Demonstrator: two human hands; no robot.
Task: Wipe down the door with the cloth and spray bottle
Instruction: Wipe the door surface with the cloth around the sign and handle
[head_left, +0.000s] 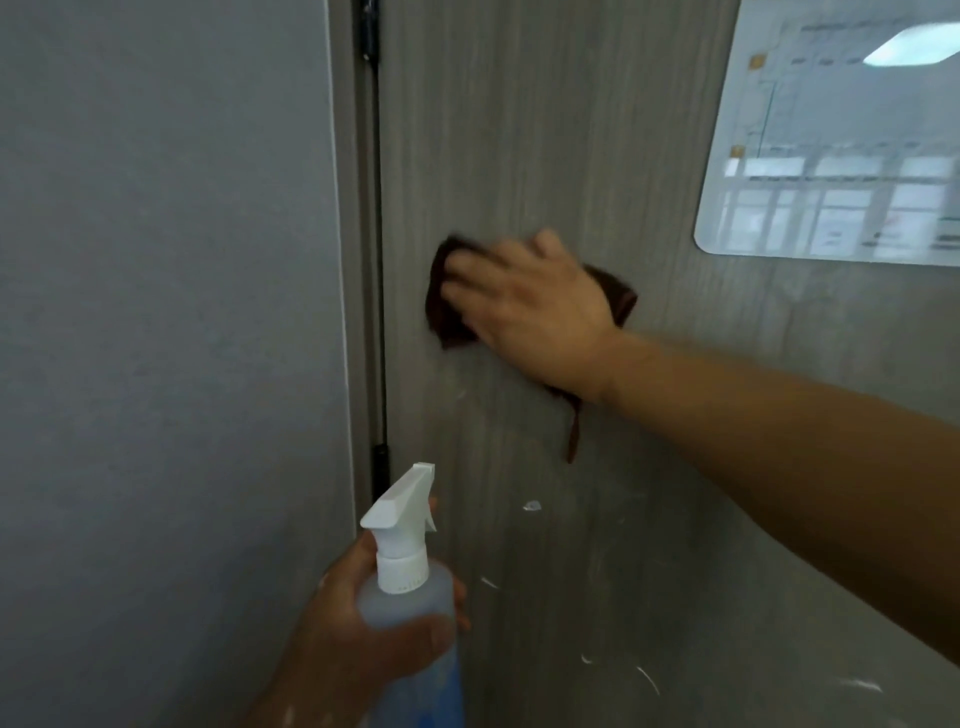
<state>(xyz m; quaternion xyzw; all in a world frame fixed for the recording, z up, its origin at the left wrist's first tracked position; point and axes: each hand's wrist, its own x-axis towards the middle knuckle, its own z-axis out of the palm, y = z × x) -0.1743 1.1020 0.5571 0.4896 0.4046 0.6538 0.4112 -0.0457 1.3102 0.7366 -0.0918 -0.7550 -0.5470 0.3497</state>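
Fingers (462, 270) of the right hand (535, 317) lie straight, close together, pressing one brown cloth (447, 325) against the grey door (519, 130); left hand (353, 629) grips one spray bottle (405, 592) below; one glossy sign (831, 156) upper right; two black hinges (382, 462) at the door's left edge.

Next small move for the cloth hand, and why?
Probably slide the right hand and its dark brown cloth downward. The hand presses the cloth flat on the grey wood-grain door near the hinge edge, while white smears sit unwiped lower down. The left hand holds the translucent spray bottle with a white trigger head low, beside that patch.
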